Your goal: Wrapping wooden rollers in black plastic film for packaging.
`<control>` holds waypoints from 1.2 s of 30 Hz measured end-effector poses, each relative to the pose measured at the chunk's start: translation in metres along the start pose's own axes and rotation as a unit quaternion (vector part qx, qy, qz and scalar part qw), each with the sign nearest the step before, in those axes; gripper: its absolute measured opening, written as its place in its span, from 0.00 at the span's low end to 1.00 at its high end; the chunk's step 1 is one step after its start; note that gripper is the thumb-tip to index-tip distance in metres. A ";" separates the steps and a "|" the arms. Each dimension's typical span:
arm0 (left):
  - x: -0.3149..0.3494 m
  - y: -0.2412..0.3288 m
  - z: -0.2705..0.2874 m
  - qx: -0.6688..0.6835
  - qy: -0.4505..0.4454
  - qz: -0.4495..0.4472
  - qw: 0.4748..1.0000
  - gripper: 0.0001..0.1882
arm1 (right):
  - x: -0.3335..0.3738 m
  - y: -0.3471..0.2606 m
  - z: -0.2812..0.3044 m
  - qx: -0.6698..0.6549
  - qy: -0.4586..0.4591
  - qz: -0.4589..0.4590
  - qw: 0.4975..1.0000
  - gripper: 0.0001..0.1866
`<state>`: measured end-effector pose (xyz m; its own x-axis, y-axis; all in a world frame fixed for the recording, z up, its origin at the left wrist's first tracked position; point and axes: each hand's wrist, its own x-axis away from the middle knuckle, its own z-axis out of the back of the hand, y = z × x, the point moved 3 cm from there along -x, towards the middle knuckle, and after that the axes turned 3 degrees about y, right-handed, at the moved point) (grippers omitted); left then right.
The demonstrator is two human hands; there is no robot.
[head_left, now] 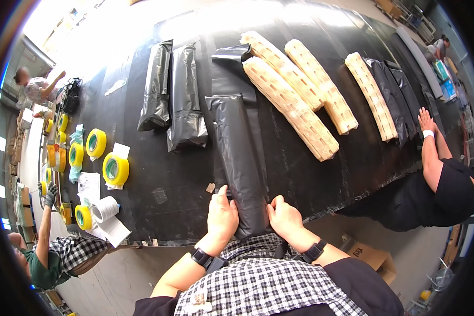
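Observation:
A long black plastic bag (237, 152), wrapped around something bulky, lies lengthwise in front of me on the black table (321, 189). Its near end hangs at the table's front edge, by my apron. My left hand (223, 215) grips the bag's left side near that end, fingers curled in. On the opposite side my right hand (285, 217) pinches the plastic. Beneath and beyond it lies another black plastic bag (231, 79), its top folded. Several long beige patterned bundles (292, 108) rest to the right. What the bag contains is hidden.
Two filled black bags (184, 100) lie left of mine. Yellow tape rolls (116, 169), a white label roll (105, 209) and papers sit at the far left. A co-worker's hands (427, 124) press black bags at right; another co-worker's gloved hand (49, 195) is at left.

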<state>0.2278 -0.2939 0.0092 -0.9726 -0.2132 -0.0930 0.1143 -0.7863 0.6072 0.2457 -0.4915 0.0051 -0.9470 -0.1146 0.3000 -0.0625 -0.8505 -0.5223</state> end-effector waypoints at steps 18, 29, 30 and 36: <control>0.030 -0.020 0.041 0.452 -0.084 -0.003 0.888 0.63 | 0.029 -0.079 -0.001 -0.324 -0.059 0.363 0.872 0.46; 0.032 -0.152 0.151 0.012 -0.021 0.110 0.994 0.49 | -0.145 0.012 0.131 0.270 0.258 0.033 0.927 0.52; 0.036 -0.129 0.146 -0.246 0.192 0.040 0.949 0.43 | -0.155 0.026 0.143 0.223 0.171 -0.031 0.959 0.52; -0.053 -0.010 0.047 -0.049 -0.130 -0.259 0.956 0.40 | -0.133 0.028 0.144 0.174 0.153 -0.079 0.970 0.40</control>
<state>0.2687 -0.2472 0.0448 -0.9201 0.3601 -0.1542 -0.3897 -0.8006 0.4553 0.4156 -0.5742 0.0658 -0.9866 0.1446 0.0750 -0.1556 -0.9726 -0.1724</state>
